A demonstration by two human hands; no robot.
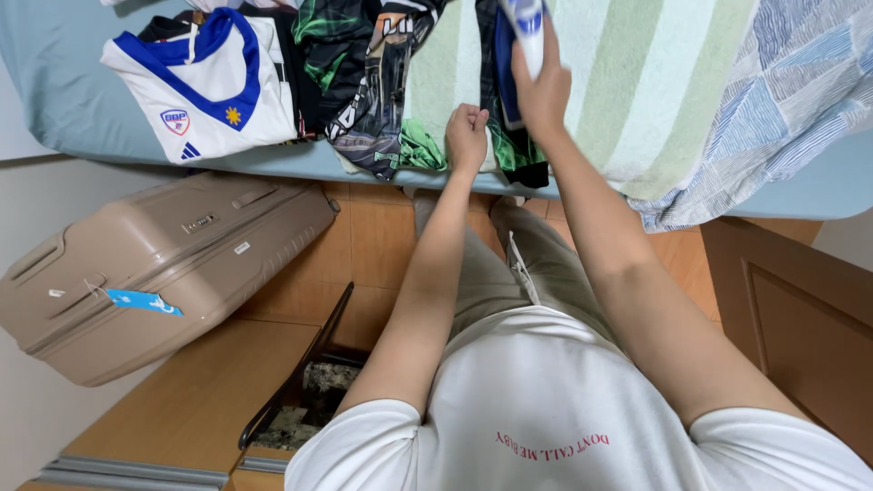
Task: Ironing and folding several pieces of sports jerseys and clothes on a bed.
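My left hand (466, 133) is closed in a fist near the bed's edge, touching a dark green and black patterned garment (509, 136) that lies there. My right hand (543, 82) is raised over the bed and grips a blue and white garment (526, 27) that runs out of the top of the view. Both arms reach forward from my white shirt toward the bed.
A white and blue jersey (205, 82) and dark patterned jerseys (364, 73) lie on the light blue bed (82, 100). A striped green blanket (655, 82) and a blue patterned quilt (800, 82) lie at right. A beige suitcase (155, 273) lies on the floor at left.
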